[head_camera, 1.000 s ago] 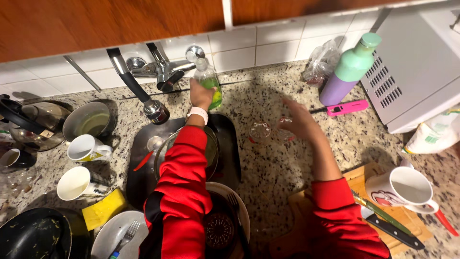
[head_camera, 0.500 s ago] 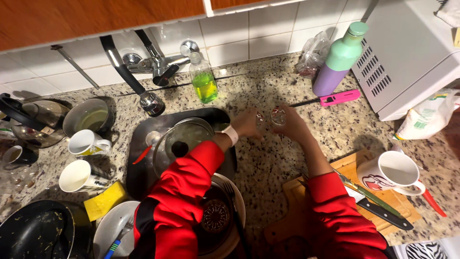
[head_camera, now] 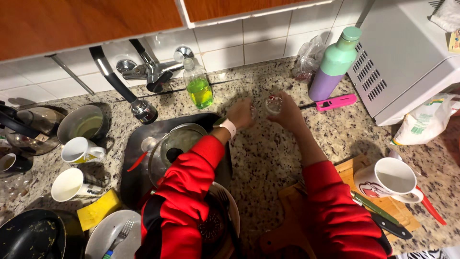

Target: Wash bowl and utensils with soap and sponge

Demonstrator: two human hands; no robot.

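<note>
Both hands meet at centre frame over the speckled granite counter (head_camera: 268, 158): right hand (head_camera: 289, 112) is closed round a small clear drinking glass (head_camera: 273, 104), left hand (head_camera: 241, 113) is curled just beside it, can't tell if it touches. Glass sits just right of the clear dish-soap bottle with green liquid (head_camera: 198, 86), left of the pink stick lighter (head_camera: 335, 102). Dark sink (head_camera: 139, 163) with a glass pot lid (head_camera: 175, 144) lies lower left.

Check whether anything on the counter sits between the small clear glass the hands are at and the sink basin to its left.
Nothing visible does. The right hand is on the small clear glass, with the left hand beside it. Only bare granite counter lies between the glass and the sink; the dish soap bottle stands farther back.
</note>
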